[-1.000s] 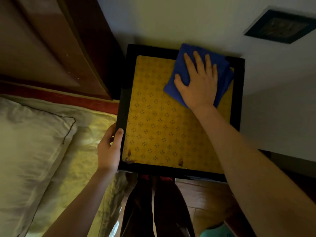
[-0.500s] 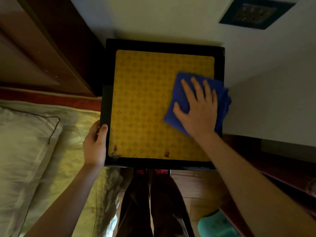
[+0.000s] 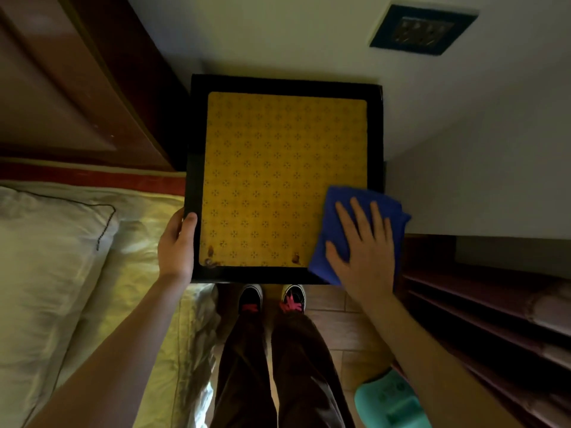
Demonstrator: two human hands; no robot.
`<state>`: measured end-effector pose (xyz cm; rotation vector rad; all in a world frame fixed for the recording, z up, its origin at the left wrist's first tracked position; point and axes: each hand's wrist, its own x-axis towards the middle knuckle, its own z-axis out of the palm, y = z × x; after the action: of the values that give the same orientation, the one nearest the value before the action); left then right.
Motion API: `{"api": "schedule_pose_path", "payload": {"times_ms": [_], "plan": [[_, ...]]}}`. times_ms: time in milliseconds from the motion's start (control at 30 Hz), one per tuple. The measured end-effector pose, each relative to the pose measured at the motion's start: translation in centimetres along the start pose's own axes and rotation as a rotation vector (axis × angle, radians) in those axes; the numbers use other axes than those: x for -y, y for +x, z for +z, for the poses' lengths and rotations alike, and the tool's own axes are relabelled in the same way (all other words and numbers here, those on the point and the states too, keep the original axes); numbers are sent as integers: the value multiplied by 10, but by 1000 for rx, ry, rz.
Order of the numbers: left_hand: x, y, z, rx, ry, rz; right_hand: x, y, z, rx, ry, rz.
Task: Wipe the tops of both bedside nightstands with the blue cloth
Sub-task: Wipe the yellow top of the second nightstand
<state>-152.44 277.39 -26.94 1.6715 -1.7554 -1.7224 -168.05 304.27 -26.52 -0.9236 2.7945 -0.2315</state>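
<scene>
A black-framed nightstand (image 3: pixel 285 83) with a yellow patterned top stands against the wall, seen from straight above. The blue cloth (image 3: pixel 333 217) lies on its near right corner and hangs a little over the right and front edges. My right hand (image 3: pixel 363 245) presses flat on the cloth with fingers spread. My left hand (image 3: pixel 176 245) grips the nightstand's left edge near the front corner, thumb on the black frame. Only this one nightstand is in view.
A bed with a pale pillow (image 3: pixel 40 264) and yellowish sheet lies to the left, its dark wooden headboard (image 3: pixel 92 78) behind. A wall socket (image 3: pixel 423 29) sits above right. Low shelving (image 3: pixel 482 304) stands to the right. My shoes (image 3: pixel 272 298) and a teal object (image 3: pixel 389 400) are on the tiled floor.
My right hand has dragged the blue cloth from the far right corner down the right side to the near right corner. The left hand stays on the left edge.
</scene>
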Motion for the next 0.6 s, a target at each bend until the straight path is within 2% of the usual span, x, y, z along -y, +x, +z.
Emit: {"api": "schedule_pose_path", "payload": {"times_ms": [100, 200, 300, 400, 467, 600], "plan": [[5, 0, -1, -20, -3, 11, 1, -37, 8, 43, -48, -47], [8, 4, 0, -22, 32, 29, -7, 47, 2, 0, -2, -79], [13, 7, -2, -7, -5, 33, -9, 144, -11, -30, 13, -35], [14, 7, -3, -7, -48, 26, 1, 186, -12, -48, 14, 31], [14, 8, -3, -3, -57, 25, 18, 166, -9, -32, -6, 42], [9, 6, -4, -4, -66, -14, 71, 48, 11, 67, -34, -123]]}}
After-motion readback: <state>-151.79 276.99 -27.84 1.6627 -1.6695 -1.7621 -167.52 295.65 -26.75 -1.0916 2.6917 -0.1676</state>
